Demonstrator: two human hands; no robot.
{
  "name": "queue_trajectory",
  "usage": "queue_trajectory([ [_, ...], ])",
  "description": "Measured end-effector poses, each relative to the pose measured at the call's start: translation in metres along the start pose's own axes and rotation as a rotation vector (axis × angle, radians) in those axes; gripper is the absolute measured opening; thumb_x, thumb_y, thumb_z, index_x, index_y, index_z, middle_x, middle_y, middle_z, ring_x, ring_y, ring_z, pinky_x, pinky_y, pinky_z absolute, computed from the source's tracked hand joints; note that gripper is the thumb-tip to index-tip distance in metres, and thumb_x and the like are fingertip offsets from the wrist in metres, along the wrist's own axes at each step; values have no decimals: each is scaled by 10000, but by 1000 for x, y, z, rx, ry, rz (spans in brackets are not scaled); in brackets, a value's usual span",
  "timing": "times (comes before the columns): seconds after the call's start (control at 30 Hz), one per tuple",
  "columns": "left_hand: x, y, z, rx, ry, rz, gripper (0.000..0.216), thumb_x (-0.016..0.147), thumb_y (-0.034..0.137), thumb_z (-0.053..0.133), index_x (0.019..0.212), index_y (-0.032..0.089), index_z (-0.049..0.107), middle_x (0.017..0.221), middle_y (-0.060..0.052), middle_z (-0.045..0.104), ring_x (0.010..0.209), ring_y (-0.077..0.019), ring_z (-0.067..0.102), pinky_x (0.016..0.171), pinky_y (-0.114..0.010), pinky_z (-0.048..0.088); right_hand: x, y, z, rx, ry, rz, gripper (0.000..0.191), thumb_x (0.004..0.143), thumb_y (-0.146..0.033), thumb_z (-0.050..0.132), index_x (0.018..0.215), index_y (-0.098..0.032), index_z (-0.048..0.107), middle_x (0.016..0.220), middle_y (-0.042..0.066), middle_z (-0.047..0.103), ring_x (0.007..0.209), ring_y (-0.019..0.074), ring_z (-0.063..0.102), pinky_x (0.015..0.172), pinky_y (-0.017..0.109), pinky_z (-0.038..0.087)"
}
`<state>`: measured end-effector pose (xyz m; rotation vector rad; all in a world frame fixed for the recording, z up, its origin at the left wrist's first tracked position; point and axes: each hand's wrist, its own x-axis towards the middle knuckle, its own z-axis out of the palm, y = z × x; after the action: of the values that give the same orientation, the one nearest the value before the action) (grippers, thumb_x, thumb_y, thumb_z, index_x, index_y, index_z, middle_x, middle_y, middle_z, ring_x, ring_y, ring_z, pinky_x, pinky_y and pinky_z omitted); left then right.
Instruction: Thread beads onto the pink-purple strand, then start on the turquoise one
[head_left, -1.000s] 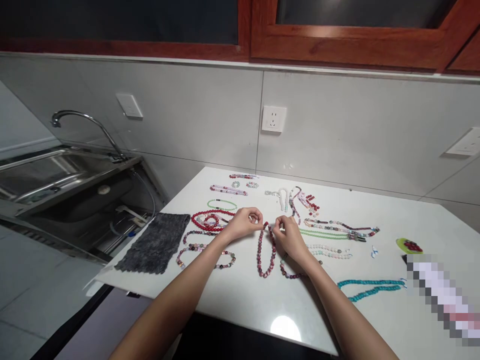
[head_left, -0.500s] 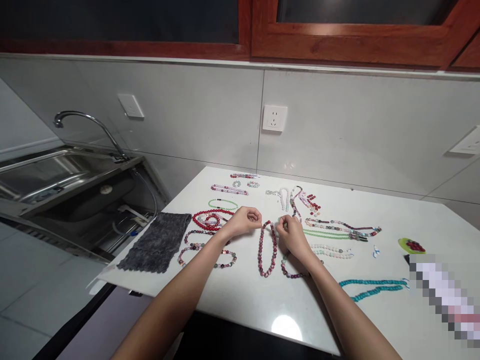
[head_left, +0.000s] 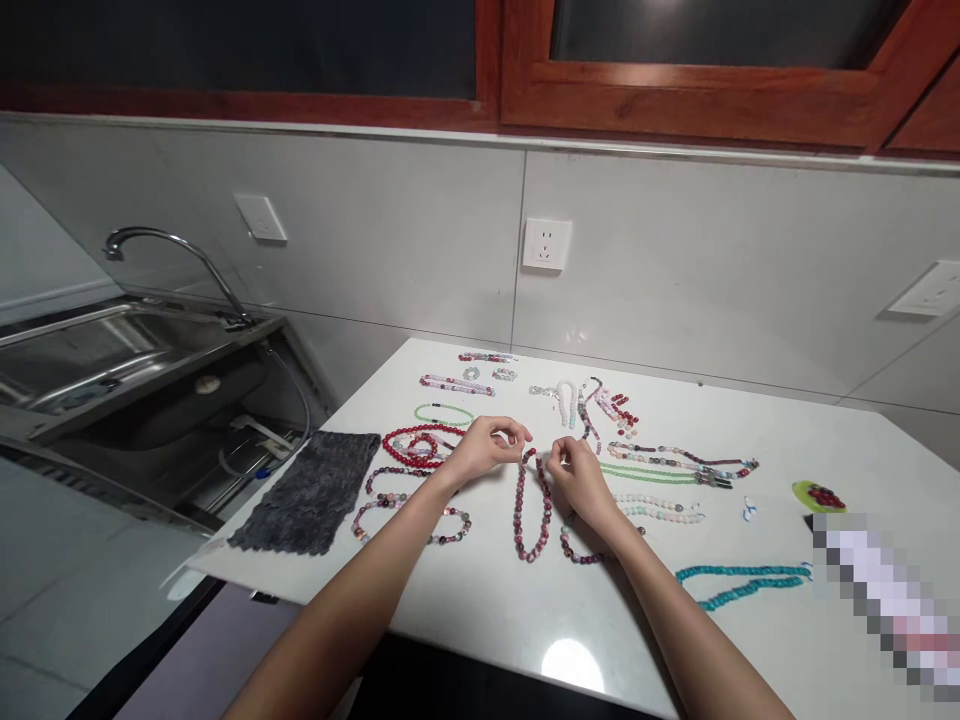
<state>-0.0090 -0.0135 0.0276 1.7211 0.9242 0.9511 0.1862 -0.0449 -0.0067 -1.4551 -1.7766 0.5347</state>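
A long loop of dark red beads (head_left: 519,520) lies on the white table in front of me, its top end between my two hands. My left hand (head_left: 491,445) is closed in a pinch just left of that end. Facing it from the right, my right hand (head_left: 579,478) also has thumb and forefinger pressed together beside the top beads. Both pinches appear to be on the ends of the bead string; the thread itself is too thin to see. Under my right forearm, another loop of dark beads (head_left: 577,550) is partly hidden.
Bright red beads (head_left: 397,455), a green loop (head_left: 442,412) and a dark grey cloth (head_left: 307,490) lie left. To the right are green strands (head_left: 652,473), turquoise beads (head_left: 742,572) and a small green dish (head_left: 806,498). A steel sink (head_left: 97,340) stands beyond the table's left edge.
Both hands stay by the top of the dark red loop. My left fingers have opened out slightly and shifted a little right; the view has tilted a little upward.
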Motion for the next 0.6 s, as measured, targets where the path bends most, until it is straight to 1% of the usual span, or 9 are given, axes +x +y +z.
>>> queue_trajectory([
  [0.07, 0, 2, 1, -28, -12, -12, 102, 699, 207, 611, 762, 130, 631, 898, -88, 673, 773, -155, 579, 710, -269, 437, 0, 0, 0, 1, -4, -5, 111, 808, -289, 439, 747, -212, 493, 747, 25, 568, 709, 179, 479, 656, 287, 359],
  [0.2, -2, 8, 3, -98, -93, -26, 124, 745, 252, 609, 793, 139, 600, 820, -69, 656, 759, -153, 590, 733, -273, 447, 1, 1, 1, 7, -5, -6, 112, 803, -291, 447, 737, -213, 493, 734, 25, 568, 699, 182, 479, 652, 289, 360],
  [0.3, -3, 9, 4, -131, -95, -7, 130, 752, 266, 622, 784, 153, 567, 825, -54, 655, 771, -149, 601, 737, -259, 446, 1, 1, 0, 22, 8, 0, 112, 795, -297, 460, 724, -215, 489, 720, 26, 565, 692, 184, 479, 642, 289, 357],
  [0.37, -3, 8, 5, -129, -102, -19, 138, 758, 272, 622, 792, 160, 548, 835, -53, 658, 767, -149, 609, 725, -254, 448, 1, 1, 0, 22, 12, -2, 110, 797, -291, 459, 720, -216, 482, 717, 24, 563, 690, 183, 478, 641, 289, 353],
  [0.47, -3, 4, 5, -88, -100, -35, 132, 774, 270, 606, 822, 166, 541, 848, -54, 655, 776, -152, 614, 711, -247, 450, 1, 1, -1, 1, 2, -14, 106, 807, -273, 450, 718, -218, 464, 726, 17, 562, 696, 179, 475, 654, 289, 351],
  [0.6, -3, 0, 7, 1, -61, 19, 107, 800, 251, 570, 873, 172, 571, 875, -40, 637, 810, -140, 593, 741, -240, 446, 0, -4, -1, -37, -4, -38, 128, 846, -275, 429, 731, -221, 441, 737, 17, 549, 727, 186, 465, 680, 297, 351],
])
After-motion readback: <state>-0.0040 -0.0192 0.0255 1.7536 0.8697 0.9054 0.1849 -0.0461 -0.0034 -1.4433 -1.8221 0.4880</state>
